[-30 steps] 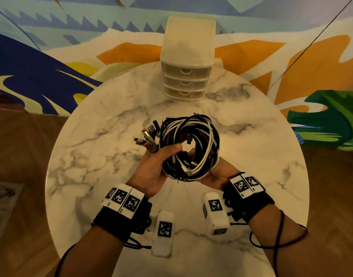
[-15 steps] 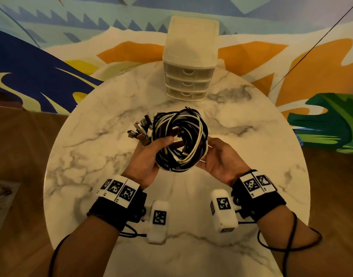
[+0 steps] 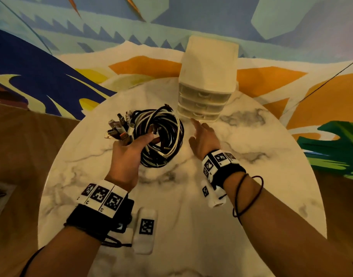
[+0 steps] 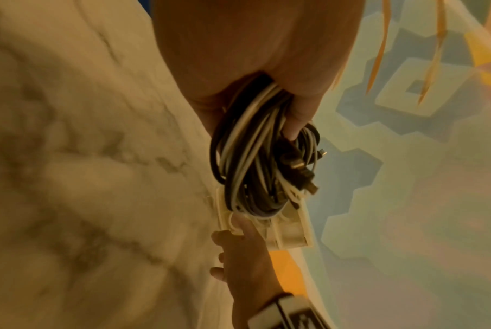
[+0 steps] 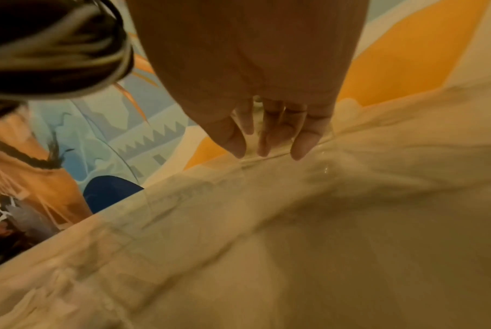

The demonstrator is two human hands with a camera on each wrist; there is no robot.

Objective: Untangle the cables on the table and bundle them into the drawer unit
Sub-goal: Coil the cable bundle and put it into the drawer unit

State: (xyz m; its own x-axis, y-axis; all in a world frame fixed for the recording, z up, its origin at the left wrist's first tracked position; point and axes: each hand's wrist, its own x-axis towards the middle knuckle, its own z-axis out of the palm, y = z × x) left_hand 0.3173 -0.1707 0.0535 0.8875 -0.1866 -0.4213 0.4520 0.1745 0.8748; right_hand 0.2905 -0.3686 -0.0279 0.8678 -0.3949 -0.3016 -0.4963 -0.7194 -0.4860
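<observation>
The right hand [image 3: 204, 136] had released the cable coil [image 3: 161, 136], fingers extended toward the drawer unit [image 3: 208, 76]; the left hand [image 3: 129, 154] alone gripped it, so drawer opening likely followed.

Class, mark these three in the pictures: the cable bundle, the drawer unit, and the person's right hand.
cable bundle [image 3: 161, 136], head view, on the coiled black and white loops.
drawer unit [image 3: 209, 62], head view, on its flat top.
right hand [image 3: 204, 137], head view, on the back of the hand.
</observation>
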